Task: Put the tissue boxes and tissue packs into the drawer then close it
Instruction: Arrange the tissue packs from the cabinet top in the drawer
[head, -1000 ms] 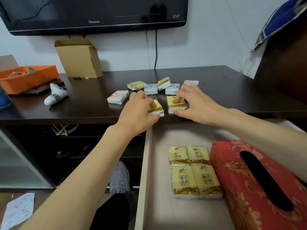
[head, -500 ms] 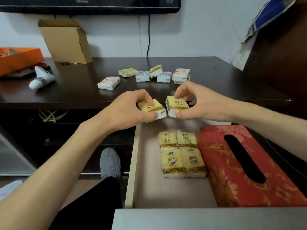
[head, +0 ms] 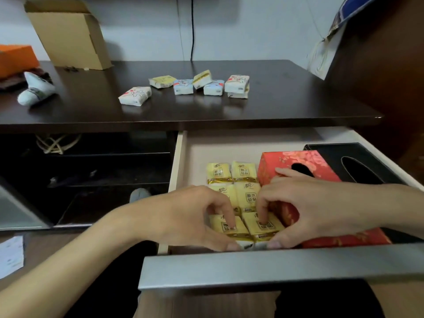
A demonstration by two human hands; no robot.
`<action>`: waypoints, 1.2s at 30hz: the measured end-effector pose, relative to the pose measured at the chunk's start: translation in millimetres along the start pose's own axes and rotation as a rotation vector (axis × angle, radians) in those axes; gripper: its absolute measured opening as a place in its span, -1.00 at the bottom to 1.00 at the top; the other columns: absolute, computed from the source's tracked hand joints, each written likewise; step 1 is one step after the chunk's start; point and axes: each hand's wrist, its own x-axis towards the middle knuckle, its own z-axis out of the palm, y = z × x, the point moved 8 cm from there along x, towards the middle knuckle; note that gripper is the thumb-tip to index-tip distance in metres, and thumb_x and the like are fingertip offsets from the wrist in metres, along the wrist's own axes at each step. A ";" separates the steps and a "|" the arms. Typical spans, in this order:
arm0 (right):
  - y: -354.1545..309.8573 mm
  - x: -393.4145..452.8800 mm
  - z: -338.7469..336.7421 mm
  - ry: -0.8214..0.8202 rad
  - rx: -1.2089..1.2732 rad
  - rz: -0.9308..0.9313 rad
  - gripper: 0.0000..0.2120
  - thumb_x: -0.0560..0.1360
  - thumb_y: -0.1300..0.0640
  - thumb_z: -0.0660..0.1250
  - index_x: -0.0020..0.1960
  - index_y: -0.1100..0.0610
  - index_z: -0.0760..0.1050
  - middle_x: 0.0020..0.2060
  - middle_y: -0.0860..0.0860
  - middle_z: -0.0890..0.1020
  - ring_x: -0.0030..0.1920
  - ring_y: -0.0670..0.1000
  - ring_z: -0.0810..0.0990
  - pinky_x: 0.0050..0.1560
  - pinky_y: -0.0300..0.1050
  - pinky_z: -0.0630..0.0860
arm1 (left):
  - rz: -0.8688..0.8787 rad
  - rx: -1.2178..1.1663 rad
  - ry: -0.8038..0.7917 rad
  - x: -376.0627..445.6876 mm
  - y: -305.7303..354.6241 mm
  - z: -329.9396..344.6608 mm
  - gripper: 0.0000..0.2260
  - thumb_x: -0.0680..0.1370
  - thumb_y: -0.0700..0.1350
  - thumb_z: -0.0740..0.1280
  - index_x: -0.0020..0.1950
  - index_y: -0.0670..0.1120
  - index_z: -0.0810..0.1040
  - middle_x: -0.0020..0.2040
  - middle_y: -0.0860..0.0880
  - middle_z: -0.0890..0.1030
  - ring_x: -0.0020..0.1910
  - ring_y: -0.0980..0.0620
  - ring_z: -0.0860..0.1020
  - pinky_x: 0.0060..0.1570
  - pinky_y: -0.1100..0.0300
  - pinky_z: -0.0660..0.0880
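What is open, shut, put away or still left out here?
Drawer: open.
Red tissue box: in drawer.
Black tissue box: in drawer.
Yellow packs: in drawer.
Packs on the table: still out.
Cardboard box: flaps open.
Left hand, right hand: each placing a pack.

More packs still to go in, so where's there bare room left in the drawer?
Free: the drawer floor behind the yellow packs, and the strip along the left wall. Crowded: the front, where both hands press packs beside the red tissue box.

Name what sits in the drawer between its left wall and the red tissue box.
Head view: six yellow tissue packs in two columns fill the gap between the drawer's left wall and the red tissue box.
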 end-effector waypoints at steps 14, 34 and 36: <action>-8.5 4.6 8.7 -0.045 -0.254 -0.048 -0.43 0.56 -0.37 -0.05 0.10 -0.14 0.65 0.07 -0.24 0.57 0.20 -0.21 0.41 0.57 -0.05 -0.09 | 0.112 0.277 -0.050 13.1 -0.4 20.6 -0.67 0.53 0.26 0.29 0.21 0.16 0.60 0.22 0.23 0.49 0.21 0.18 0.47 0.21 0.13 0.43; 53.1 90.6 -24.8 0.202 -0.171 0.290 -0.67 0.47 0.09 0.21 0.04 -0.15 0.70 0.15 -0.05 0.69 0.21 0.14 0.60 0.17 0.09 0.53 | -0.157 0.538 0.088 81.4 -46.5 -27.6 -0.66 0.58 0.20 0.21 0.16 0.01 0.59 0.18 -0.02 0.54 0.14 -0.10 0.54 0.09 -0.02 0.48; 52.8 89.9 -24.9 0.218 -0.155 0.278 -0.68 0.45 0.07 0.22 0.01 -0.16 0.71 0.11 -0.06 0.70 0.17 0.13 0.61 0.09 0.05 0.52 | -0.133 0.536 0.087 79.4 -45.6 -26.8 -0.67 0.59 0.19 0.21 0.21 0.04 0.58 0.20 0.00 0.53 0.17 -0.08 0.53 0.11 -0.02 0.48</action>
